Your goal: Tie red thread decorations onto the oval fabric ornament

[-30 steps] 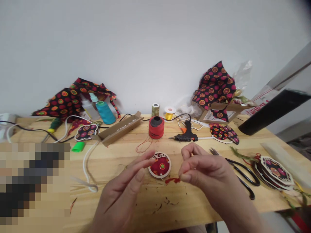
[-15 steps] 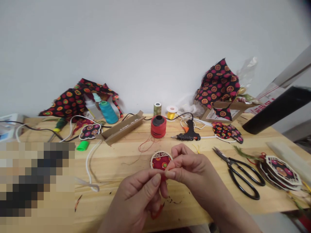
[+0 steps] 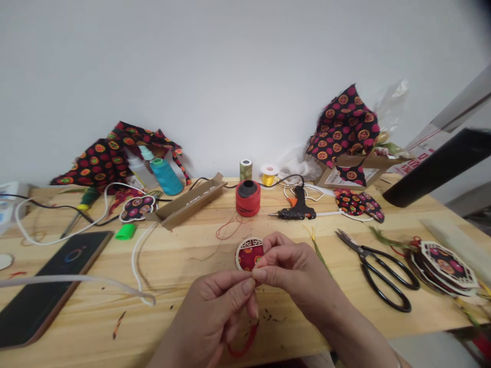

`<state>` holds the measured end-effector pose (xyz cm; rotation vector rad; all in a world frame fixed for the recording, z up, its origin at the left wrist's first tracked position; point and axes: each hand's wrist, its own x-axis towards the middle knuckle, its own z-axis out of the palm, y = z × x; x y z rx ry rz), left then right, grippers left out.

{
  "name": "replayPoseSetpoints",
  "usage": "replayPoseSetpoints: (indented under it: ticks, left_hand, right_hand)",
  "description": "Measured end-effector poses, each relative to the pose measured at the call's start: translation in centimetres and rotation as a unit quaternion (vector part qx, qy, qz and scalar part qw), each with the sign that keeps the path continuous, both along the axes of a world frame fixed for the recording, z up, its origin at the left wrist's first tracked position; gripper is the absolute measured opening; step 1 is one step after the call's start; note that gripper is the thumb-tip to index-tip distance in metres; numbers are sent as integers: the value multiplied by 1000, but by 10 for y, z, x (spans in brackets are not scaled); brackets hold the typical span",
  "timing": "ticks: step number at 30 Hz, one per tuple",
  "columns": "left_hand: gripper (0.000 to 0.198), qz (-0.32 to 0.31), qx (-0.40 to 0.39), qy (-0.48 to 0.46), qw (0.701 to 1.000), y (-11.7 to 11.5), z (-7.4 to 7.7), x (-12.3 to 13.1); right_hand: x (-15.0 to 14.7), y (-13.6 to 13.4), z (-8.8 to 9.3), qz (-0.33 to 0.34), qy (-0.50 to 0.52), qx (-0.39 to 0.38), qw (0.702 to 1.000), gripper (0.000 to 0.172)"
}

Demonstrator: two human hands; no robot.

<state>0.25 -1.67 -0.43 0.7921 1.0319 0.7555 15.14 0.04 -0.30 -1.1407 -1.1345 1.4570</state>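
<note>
My left hand (image 3: 217,312) and my right hand (image 3: 297,268) meet fingertip to fingertip above the table, thumb pinched against forefinger on each. A red cord (image 3: 245,345) hangs in a loop beneath my left hand, and a bit of red shows at the pinched tips; my fingers hide most of it. Just behind them lies a round wooden-framed ornament (image 3: 245,255) with red patterned fabric, partly covered by my right hand. Past it stands a spool of red thread (image 3: 248,199), its loose end curling on the wood.
Black-handled scissors (image 3: 383,276) and stacked ornaments (image 3: 447,271) lie to the right. A glue gun (image 3: 297,207) rests behind. On the left are a phone (image 3: 49,286), a white cable (image 3: 95,280), a green cap (image 3: 126,232) and a cardboard tray (image 3: 192,202). Patterned cloth (image 3: 343,128) sits at back right.
My hands have shifted slightly left in view, their tips still together. The red loop under my left hand hangs a little lower and shows more. The view has moved a little.
</note>
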Motion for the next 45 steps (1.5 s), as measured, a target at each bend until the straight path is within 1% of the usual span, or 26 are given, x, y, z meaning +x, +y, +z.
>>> replayPoseSetpoints:
  ticks: [3, 7, 10, 12, 15, 19, 22, 26, 31, 34, 37, 42, 45]
  left_hand:
    - [25, -7, -5, 7, 1000, 2, -1, -1]
    - [15, 13, -4, 15, 1000, 3, -2, -1]
    - [12, 61, -4, 12, 998, 5, -2, -3]
    - [9, 102, -11, -10, 995, 6, -3, -4]
    - [11, 145, 1, -60, 988, 10, -4, -3]
    - [11, 187, 32, -110, 976, 14, -5, -1]
    - [12, 182, 26, -126, 975, 16, -4, 0]
    - [12, 167, 8, -147, 975, 15, -4, 0]
    - [15, 173, -10, -150, 973, 15, -4, 1]
    - [14, 175, -10, -139, 975, 15, -5, 2]
    - [13, 174, -5, -120, 977, 15, -5, 2]
    - [13, 169, -1, -129, 977, 15, -6, 1]
    - [14, 169, -3, -143, 975, 15, -6, 0]
  right_hand:
    - [0, 0, -2, 3, 6, -13, 1000, 12]
    - [-2, 0, -3, 3, 11, -5, 1000, 13]
    - [-3, 0, -5, -8, 26, -5, 1000, 18]
    - [-6, -2, -10, -27, 47, -23, 998, 21]
    - [-11, -5, -20, -35, 62, -48, 996, 18]
    - [-19, -8, -29, -30, 37, -32, 998, 17]
    - [-24, -8, -30, -21, 30, -3, 999, 9]
    - [-29, -7, -26, -16, 21, 27, 999, 12]
    - [-33, -9, -23, -53, -60, 70, 994, 12]
    - [-34, -10, -21, -75, -126, 124, 981, 11]
    - [-34, -10, -20, -85, -155, 155, 972, 14]
    - [-31, -8, -17, -75, -142, 138, 977, 15]
    - [-29, -6, -16, -58, -101, 85, 990, 14]
